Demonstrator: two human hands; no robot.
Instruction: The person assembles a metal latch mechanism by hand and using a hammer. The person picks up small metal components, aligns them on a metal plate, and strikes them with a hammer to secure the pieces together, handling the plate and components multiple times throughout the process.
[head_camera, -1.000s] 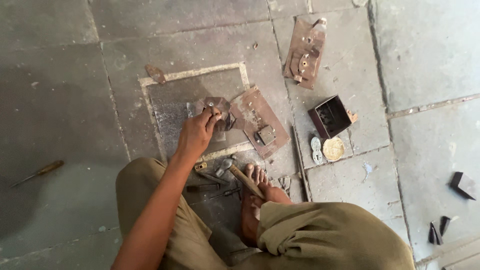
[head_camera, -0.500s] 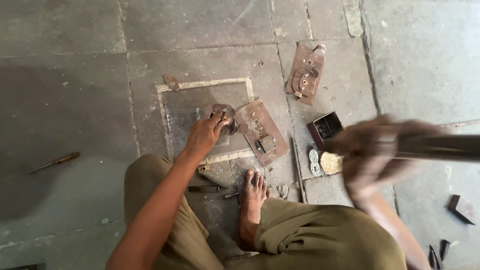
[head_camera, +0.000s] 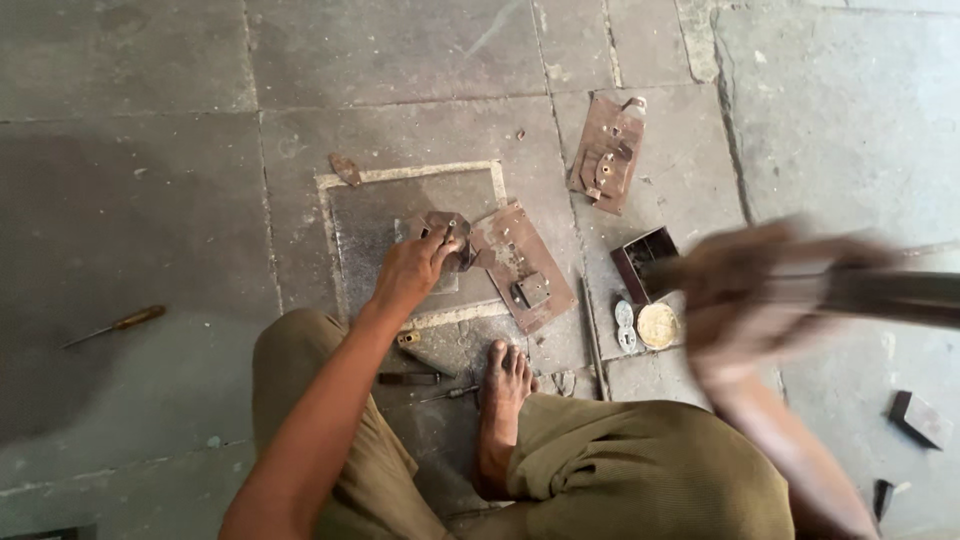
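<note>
A small rusty metal piece (head_camera: 446, 232) is held down on the grey metal block (head_camera: 400, 225) that is set into the stone floor (head_camera: 150, 150). The left hand (head_camera: 410, 272) is closed on this piece, with the fingers pinched around its near edge. Just beside it, touching or nearly touching, a rusty lock plate (head_camera: 522, 265) is laid flat, with a small square part fixed near its lower end. The small piece looks hard and stiff, and a bit heavy for its size; its rust looks rough, so it is not likely to slip. It is best gripped by its outer edge, away from the middle, so that fingers are kept clear. The right hand (head_camera: 745, 300) is raised at the right side and is badly blurred. It is clenched around a long dark handle (head_camera: 880, 292), likely a hammer, but the head of the tool cannot be seen. A small dark open box (head_camera: 645, 262) is set on the floor to the right of the plate; what is inside cannot be made out. Below it a round brass disc (head_camera: 658, 325) and a small pale metal part (head_camera: 625, 326) are laid side by side. A second rusty lock plate (head_camera: 607, 153) is placed farther away. A screwdriver (head_camera: 115, 325) is left well apart on the left. A bare foot (head_camera: 500, 400) is rested near the block.
</note>
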